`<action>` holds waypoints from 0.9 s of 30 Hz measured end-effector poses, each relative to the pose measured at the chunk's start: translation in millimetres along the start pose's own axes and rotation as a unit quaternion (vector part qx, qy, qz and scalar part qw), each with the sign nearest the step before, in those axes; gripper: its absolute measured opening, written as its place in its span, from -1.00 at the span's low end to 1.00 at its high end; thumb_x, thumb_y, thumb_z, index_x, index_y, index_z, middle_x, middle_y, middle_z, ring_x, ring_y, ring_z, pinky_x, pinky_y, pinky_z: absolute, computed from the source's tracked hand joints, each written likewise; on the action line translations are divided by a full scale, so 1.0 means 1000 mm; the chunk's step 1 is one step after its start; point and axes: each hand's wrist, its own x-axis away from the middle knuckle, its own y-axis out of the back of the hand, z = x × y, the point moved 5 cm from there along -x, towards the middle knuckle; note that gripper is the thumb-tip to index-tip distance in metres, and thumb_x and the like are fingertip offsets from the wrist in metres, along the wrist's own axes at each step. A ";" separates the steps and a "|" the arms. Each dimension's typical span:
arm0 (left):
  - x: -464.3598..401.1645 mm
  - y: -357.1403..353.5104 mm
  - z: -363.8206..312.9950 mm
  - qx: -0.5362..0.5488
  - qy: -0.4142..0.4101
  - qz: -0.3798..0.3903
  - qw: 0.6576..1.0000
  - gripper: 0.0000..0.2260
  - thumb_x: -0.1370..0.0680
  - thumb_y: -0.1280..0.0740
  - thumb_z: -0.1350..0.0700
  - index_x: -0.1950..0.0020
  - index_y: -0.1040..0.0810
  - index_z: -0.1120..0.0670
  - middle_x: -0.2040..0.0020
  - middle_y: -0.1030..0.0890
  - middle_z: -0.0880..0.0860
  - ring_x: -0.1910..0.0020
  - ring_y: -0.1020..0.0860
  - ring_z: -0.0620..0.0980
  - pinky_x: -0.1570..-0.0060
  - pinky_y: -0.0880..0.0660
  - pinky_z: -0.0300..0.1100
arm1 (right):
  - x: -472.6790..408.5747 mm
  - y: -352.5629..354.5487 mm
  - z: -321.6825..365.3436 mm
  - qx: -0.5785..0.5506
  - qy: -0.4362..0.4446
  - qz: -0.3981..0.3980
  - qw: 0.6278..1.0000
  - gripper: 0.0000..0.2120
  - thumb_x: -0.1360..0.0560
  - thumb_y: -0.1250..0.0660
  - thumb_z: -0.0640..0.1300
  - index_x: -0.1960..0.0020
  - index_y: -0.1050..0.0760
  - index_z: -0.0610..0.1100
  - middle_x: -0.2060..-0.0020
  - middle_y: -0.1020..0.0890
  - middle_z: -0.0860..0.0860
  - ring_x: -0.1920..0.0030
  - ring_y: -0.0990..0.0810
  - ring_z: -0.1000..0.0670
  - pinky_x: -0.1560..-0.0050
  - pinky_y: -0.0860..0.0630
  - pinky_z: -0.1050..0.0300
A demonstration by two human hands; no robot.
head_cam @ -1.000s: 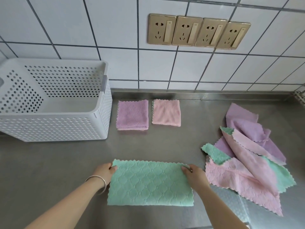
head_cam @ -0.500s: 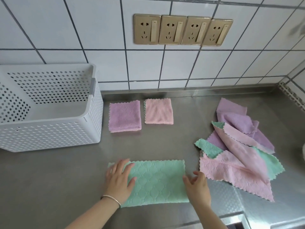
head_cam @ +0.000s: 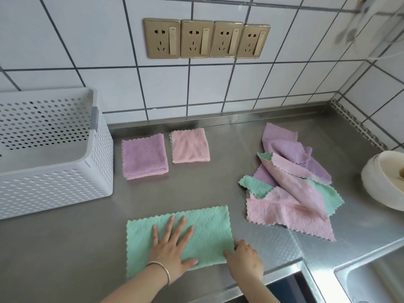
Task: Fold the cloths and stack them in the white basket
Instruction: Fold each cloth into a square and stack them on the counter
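This is a home kitchen: white wall tiles [head_cam: 273,84] with dark grout, four gold sockets [head_cam: 206,39] at upper centre, a steel table [head_cam: 196,189], a sink [head_cam: 371,281] at lower right, and a white bowl [head_cam: 380,182] at the right edge.

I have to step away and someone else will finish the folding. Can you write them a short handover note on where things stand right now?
Left hand: flat, fingers spread, pressing on the green cloth.
Right hand: at that cloth's near right corner, fingers curled at its edge; whether it grips is unclear.
The green cloth lies as a half-folded rectangle on the steel counter, front centre.
Done: a folded purple cloth and a folded pink cloth lie side by side next to the white basket.
Left: finish the green fold, fold the loose pile on the right, then stack everything in the basket; no cloth shows inside it.
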 end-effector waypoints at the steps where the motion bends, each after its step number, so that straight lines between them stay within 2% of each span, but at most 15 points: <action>1: 0.000 0.000 0.000 -0.005 -0.001 0.009 1.000 -0.19 -0.26 -0.10 -0.46 -0.43 -0.24 -0.11 -0.49 -0.16 0.01 -0.43 -0.21 0.15 -0.30 0.03 0.32 | -0.001 -0.001 0.001 0.008 0.001 0.012 1.000 -0.72 -0.47 -0.19 0.05 -0.13 -0.43 -0.02 -0.05 -0.54 0.05 -0.08 -0.49 0.01 -0.05 -0.43 0.11; 3: 0.000 -0.001 -0.001 -0.017 0.008 0.019 1.000 -0.21 -0.22 -0.11 -0.47 -0.38 -0.33 -0.12 -0.49 -0.19 0.02 -0.46 -0.15 0.15 -0.30 0.03 0.31 | -0.002 -0.002 0.000 0.000 -0.009 0.039 0.999 -0.77 -0.44 -0.20 0.03 -0.04 -0.50 0.01 0.00 -0.56 0.05 -0.04 -0.51 0.00 -0.03 -0.46 0.13; 5: -0.001 0.011 -0.004 0.011 0.005 -0.004 1.000 -0.23 -0.22 -0.13 -0.44 -0.37 -0.34 -0.16 -0.51 -0.18 0.00 -0.49 -0.02 0.11 -0.32 0.05 0.28 | 0.000 -0.002 0.002 -0.040 -0.011 0.045 0.998 -0.90 -0.37 -0.20 -0.03 0.17 -0.48 0.03 0.12 -0.53 0.05 0.10 -0.51 0.00 0.07 -0.46 0.15; 7: -0.001 0.030 -0.011 0.033 0.016 -0.035 0.999 -0.32 -0.36 -0.17 -0.33 -0.45 -0.17 -0.18 -0.54 0.05 -0.08 -0.52 0.17 0.05 -0.41 0.17 0.17 | 0.004 0.001 0.007 -0.080 0.007 0.019 0.997 -0.98 -0.37 -0.22 -0.10 0.22 -0.38 0.01 0.15 -0.45 0.05 0.14 -0.47 -0.01 0.12 -0.40 0.16; 8: -0.002 0.039 -0.013 0.086 0.019 -0.051 0.995 -0.38 -0.45 -0.17 -0.27 -0.47 -0.13 -0.14 -0.54 0.07 -0.09 -0.52 0.18 0.00 -0.45 0.18 0.08 | 0.005 0.002 0.011 -0.101 0.030 -0.006 0.994 -0.93 -0.39 -0.23 -0.12 0.21 -0.35 0.00 0.14 -0.43 0.04 0.12 -0.47 -0.02 0.11 -0.41 0.14; 10: -0.003 0.059 -0.014 0.245 0.065 -0.061 0.965 -0.52 -0.53 -0.18 -0.16 -0.42 -0.30 -0.04 -0.49 -0.21 -0.06 -0.51 -0.08 -0.06 -0.46 0.00 -0.14 | 0.015 0.006 0.026 -0.139 0.089 -0.073 0.984 -0.78 -0.38 -0.29 -0.18 0.27 -0.27 0.05 0.14 -0.43 0.05 0.09 -0.50 -0.05 0.09 -0.44 0.08; 12: 0.001 0.080 -0.016 0.425 0.113 -0.083 0.894 -0.68 -0.49 -0.21 -0.18 -0.11 -0.54 -0.04 -0.17 -0.54 -0.01 -0.22 -0.45 -0.04 -0.26 -0.29 -0.20 | 0.033 0.010 0.048 -0.142 0.185 -0.164 0.959 -0.71 -0.26 -0.34 -0.24 0.29 -0.27 0.06 0.22 -0.46 0.06 0.14 -0.51 -0.06 0.21 -0.43 0.04; 13: 0.001 0.087 -0.017 0.492 0.127 -0.077 0.858 -0.72 -0.44 -0.20 -0.21 0.13 -0.53 -0.05 0.07 -0.57 0.01 0.02 -0.51 -0.01 -0.09 -0.38 -0.15 | 0.043 0.010 0.061 -0.127 0.242 -0.201 0.941 -0.70 -0.17 -0.35 -0.23 0.28 -0.29 0.06 0.27 -0.48 0.08 0.19 -0.47 -0.02 0.29 -0.38 0.10; 14: 0.000 0.090 -0.016 0.524 0.136 -0.075 0.837 -0.70 -0.40 -0.19 -0.22 0.29 -0.46 -0.01 0.26 -0.53 0.01 0.21 -0.47 0.00 0.08 -0.39 -0.11 | 0.053 0.008 0.074 -0.109 0.292 -0.224 0.923 -0.67 -0.09 -0.35 -0.21 0.27 -0.29 0.06 0.29 -0.49 0.10 0.22 -0.42 0.03 0.31 -0.32 0.17; 16: 0.002 0.091 -0.008 0.527 0.170 -0.062 0.830 -0.62 -0.49 -0.23 -0.12 0.43 -0.32 0.07 0.45 -0.38 0.01 0.37 -0.35 0.03 0.30 -0.27 -0.11 | 0.069 0.003 0.097 -0.086 0.373 -0.239 0.892 -0.62 -0.02 -0.36 -0.20 0.25 -0.31 0.06 0.27 -0.52 0.12 0.22 -0.36 0.07 0.25 -0.22 0.23; 20: 0.007 0.078 0.023 0.532 0.239 -0.053 0.811 -0.68 -0.55 -0.21 0.11 0.42 -0.39 0.07 0.41 -0.40 0.07 0.35 -0.36 0.06 0.24 -0.26 -0.15 | 0.089 -0.010 0.123 -0.096 0.492 -0.226 0.835 -0.71 -0.10 -0.25 -0.18 0.19 -0.37 0.03 0.08 -0.45 0.14 0.15 -0.38 0.06 0.19 -0.21 0.27; 22: 0.015 0.075 0.037 0.520 0.257 -0.074 0.811 -0.68 -0.56 -0.18 0.16 0.41 -0.36 0.08 0.42 -0.39 0.06 0.39 -0.34 0.02 0.29 -0.25 -0.15 | 0.092 -0.018 0.125 -0.083 0.515 -0.216 0.826 -0.63 -0.12 -0.24 -0.14 0.07 -0.39 0.02 -0.03 -0.41 0.11 0.08 -0.40 0.05 0.14 -0.28 0.29; 24: 0.025 0.074 0.050 0.507 0.257 -0.100 0.817 -0.69 -0.59 -0.15 0.17 0.37 -0.37 0.06 0.36 -0.46 0.09 0.31 -0.42 0.07 0.28 -0.31 -0.15 | 0.091 -0.027 0.124 -0.064 0.518 -0.204 0.828 -0.48 -0.13 -0.27 -0.11 -0.10 -0.38 0.00 -0.18 -0.41 0.03 -0.05 -0.43 0.03 0.04 -0.33 0.29; 26: 0.034 0.069 0.064 0.484 0.266 -0.121 0.825 -0.77 -0.60 -0.13 0.15 0.18 -0.52 0.06 0.07 -0.60 0.20 0.05 -0.54 0.14 0.02 -0.41 -0.10 | 0.088 -0.038 0.122 -0.027 0.518 -0.173 0.837 -0.30 -0.09 -0.31 -0.10 -0.25 -0.35 -0.03 -0.31 -0.40 -0.03 -0.20 -0.41 0.02 -0.06 -0.38 0.27; 27: 0.039 0.066 0.070 0.472 0.279 -0.130 0.826 -0.78 -0.61 -0.12 0.13 -0.02 -0.56 0.10 -0.09 -0.59 0.19 -0.09 -0.53 0.16 -0.10 -0.39 -0.08 | 0.085 -0.046 0.121 0.001 0.512 -0.153 0.845 -0.21 -0.05 -0.35 -0.10 -0.30 -0.33 -0.04 -0.36 -0.36 -0.03 -0.27 -0.38 0.02 -0.12 -0.42 0.23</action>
